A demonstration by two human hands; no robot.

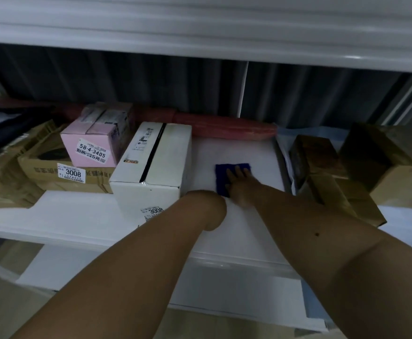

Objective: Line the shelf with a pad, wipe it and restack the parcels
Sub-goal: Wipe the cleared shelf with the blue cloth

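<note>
Head view: right hand (239, 183) flat on blue cloth (227, 172), fingers straight, pressing it onto white pad (236, 152) — just right of white box (156, 167). Left hand (206, 204) nearer box; finger state unclear.

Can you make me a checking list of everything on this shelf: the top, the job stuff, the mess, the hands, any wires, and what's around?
Surface: white pad-lined shelf, bare patch in the middle.
Job's things: dark blue wiping cloth flat on the pad; tall white cardboard box just left of it; pink carton on an open brown box labelled 3008.
Clutter: brown taped parcels heaped at right; long red wrapped roll along the back.
Hands: right hand presses flat on the cloth; left hand bent out of sight at the wrist by the white box.
Cables: nothing seen.
Surroundings: white shelf above; dark grey ribbed back wall.
</note>
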